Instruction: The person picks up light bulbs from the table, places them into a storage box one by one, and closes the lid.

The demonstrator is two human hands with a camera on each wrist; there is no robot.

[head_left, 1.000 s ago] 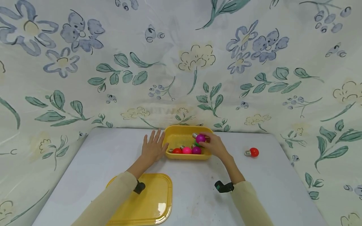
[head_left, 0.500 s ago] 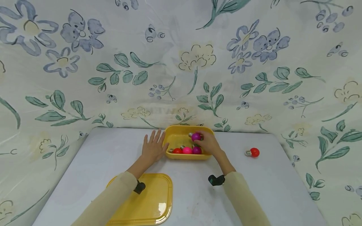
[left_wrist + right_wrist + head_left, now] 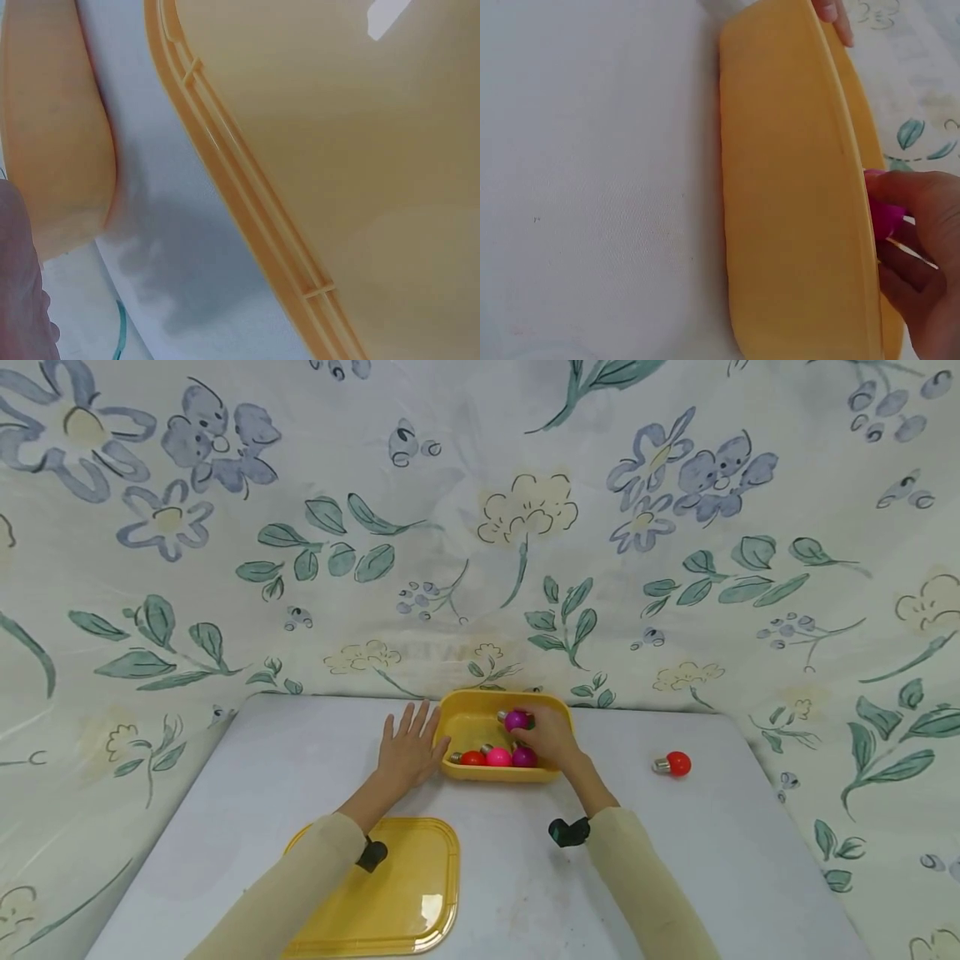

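Note:
A yellow tub [image 3: 487, 773] stands at the back of the white table with several bulbs in it. Along its near side lie a red bulb [image 3: 472, 759], a pink bulb [image 3: 498, 757] and a purple bulb [image 3: 524, 757]. My right hand [image 3: 552, 739] reaches over the tub's right side and pinches another purple bulb [image 3: 516, 720], its metal base to the left. The right wrist view shows this bulb [image 3: 886, 214] between thumb and fingers. My left hand [image 3: 408, 745] rests against the tub's left side, fingers spread and straight.
A flat yellow tray [image 3: 390, 893] lies at the front left, under the left forearm. To the right of the tub, a red bulb [image 3: 678, 764] lies on the white table [image 3: 517, 860]. A flowered cloth [image 3: 420, 527] hangs behind the table.
My right hand has moved a little left and further into the tub, carrying the purple bulb. The left hand stays at the tub's side.

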